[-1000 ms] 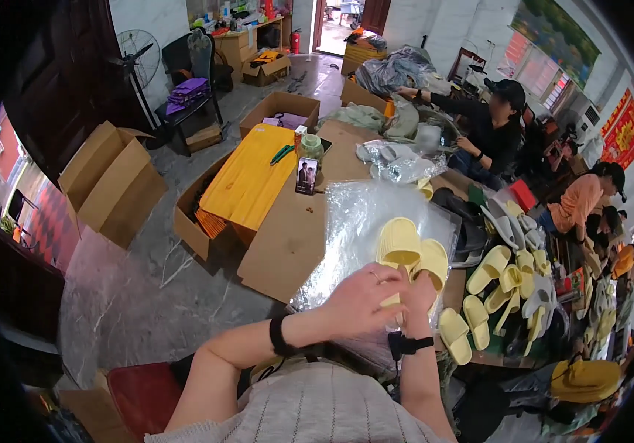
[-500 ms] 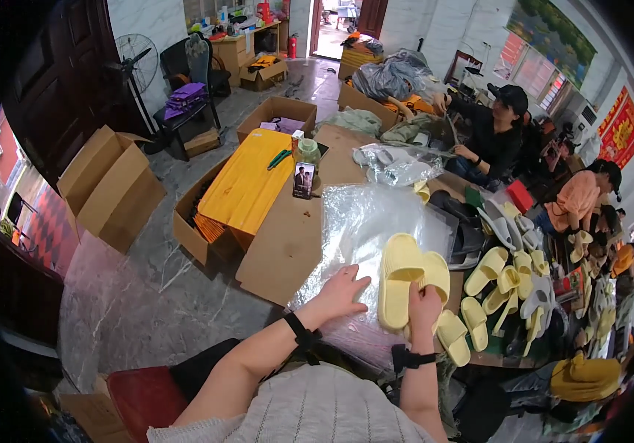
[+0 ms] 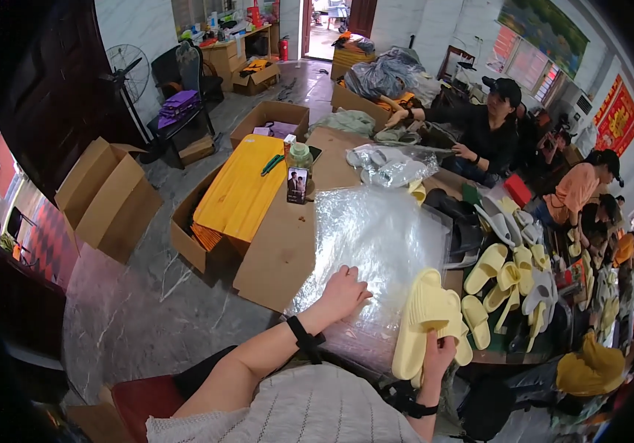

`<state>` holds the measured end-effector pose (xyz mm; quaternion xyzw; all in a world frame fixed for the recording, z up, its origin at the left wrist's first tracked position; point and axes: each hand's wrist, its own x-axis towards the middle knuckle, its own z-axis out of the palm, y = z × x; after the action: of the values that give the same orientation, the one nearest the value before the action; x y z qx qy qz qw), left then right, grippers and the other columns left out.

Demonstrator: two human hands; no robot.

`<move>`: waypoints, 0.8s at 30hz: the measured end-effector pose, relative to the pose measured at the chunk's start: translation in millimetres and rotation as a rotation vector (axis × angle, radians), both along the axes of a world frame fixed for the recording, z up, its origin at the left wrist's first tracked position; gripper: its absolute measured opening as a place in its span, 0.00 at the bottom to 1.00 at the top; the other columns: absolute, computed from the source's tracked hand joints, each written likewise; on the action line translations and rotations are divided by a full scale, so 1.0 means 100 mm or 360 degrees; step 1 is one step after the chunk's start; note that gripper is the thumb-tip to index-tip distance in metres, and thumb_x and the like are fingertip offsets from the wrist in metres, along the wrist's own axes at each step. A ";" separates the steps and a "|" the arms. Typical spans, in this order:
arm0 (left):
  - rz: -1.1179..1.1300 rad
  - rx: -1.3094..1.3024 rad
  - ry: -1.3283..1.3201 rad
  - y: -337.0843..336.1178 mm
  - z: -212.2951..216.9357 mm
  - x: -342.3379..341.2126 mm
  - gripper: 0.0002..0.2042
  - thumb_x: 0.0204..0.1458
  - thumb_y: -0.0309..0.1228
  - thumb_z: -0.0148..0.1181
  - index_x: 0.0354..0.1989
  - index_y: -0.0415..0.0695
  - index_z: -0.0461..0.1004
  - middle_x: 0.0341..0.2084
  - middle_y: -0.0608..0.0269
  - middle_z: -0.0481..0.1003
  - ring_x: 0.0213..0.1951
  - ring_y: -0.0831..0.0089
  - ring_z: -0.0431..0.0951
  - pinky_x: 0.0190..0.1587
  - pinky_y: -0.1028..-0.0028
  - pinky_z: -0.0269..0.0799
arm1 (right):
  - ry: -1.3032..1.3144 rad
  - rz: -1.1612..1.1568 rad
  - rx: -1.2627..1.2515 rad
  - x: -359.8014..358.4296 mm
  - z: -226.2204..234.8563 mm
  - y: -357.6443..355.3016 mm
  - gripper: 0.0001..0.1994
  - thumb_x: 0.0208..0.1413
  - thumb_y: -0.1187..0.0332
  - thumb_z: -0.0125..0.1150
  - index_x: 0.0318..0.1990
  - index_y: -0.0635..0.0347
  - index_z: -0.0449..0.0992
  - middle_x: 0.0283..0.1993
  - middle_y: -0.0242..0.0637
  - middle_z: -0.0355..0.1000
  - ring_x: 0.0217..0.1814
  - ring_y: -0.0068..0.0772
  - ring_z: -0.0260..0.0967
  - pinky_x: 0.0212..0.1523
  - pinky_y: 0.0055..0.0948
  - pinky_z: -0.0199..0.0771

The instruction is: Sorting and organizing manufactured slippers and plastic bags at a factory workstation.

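Observation:
My right hand (image 3: 439, 353) grips a pair of pale yellow slippers (image 3: 422, 314), held together and tilted over the near right edge of the plastic. Its fingers close on the slippers near their strap openings. My left hand (image 3: 344, 293) rests on a stack of clear plastic bags (image 3: 365, 229), fingers stretched out toward the right and holding nothing I can see. The bags lie flat on brown cardboard (image 3: 276, 258) and reflect the light strongly.
Several loose yellow slippers (image 3: 475, 323) and grey ones crowd the table to the right. Yellow packets (image 3: 239, 192) stand in a carton at left, with a green jar (image 3: 300, 156) and a phone (image 3: 297, 184) nearby. A person in black (image 3: 498, 133) sits across.
My right hand has brought the slippers right and nearer to me, off the middle of the bags. My left hand stays on the plastic, its fingers drawn closer together.

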<state>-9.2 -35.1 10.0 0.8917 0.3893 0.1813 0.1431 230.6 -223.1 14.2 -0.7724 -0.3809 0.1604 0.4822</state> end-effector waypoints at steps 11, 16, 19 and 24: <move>-0.0158 -0.0165 0.0030 0.05 0.16 0.01 0.17 0.56 0.47 0.62 0.40 0.44 0.80 0.44 0.51 0.74 0.48 0.53 0.72 0.51 0.60 0.72 | 0.0154 0.0075 0.0273 -0.24 0.13 -0.08 0.08 0.57 0.75 0.65 0.42 0.69 0.78 0.27 0.25 0.70 0.25 0.12 0.57 0.25 0.18 0.57; -0.0216 -0.0076 -0.0032 0.08 0.09 -0.06 0.13 0.52 0.42 0.66 0.41 0.49 0.81 0.42 0.57 0.74 0.46 0.56 0.73 0.48 0.62 0.74 | 0.0083 0.0055 0.0203 -0.27 0.13 -0.06 0.09 0.57 0.75 0.65 0.43 0.69 0.78 0.26 0.24 0.70 0.24 0.12 0.55 0.25 0.18 0.56; -0.0157 -0.0256 -0.0027 0.09 0.11 -0.03 0.08 0.52 0.37 0.66 0.38 0.52 0.82 0.39 0.60 0.74 0.45 0.57 0.73 0.46 0.62 0.74 | 0.0012 0.0058 0.0151 -0.31 0.18 -0.04 0.08 0.57 0.75 0.65 0.43 0.68 0.78 0.26 0.23 0.70 0.24 0.12 0.55 0.25 0.19 0.56; -0.0106 -0.0228 -0.0240 0.11 0.02 -0.02 0.06 0.55 0.36 0.63 0.35 0.52 0.83 0.37 0.62 0.74 0.43 0.59 0.73 0.44 0.62 0.74 | 0.0043 0.0077 0.0240 -0.35 0.19 -0.06 0.09 0.56 0.73 0.67 0.42 0.68 0.78 0.25 0.25 0.70 0.23 0.12 0.55 0.24 0.19 0.56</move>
<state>-11.6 -23.7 11.8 0.8755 0.3595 0.2146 0.2413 195.4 -228.7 32.9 -0.7222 -0.4039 0.1531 0.5402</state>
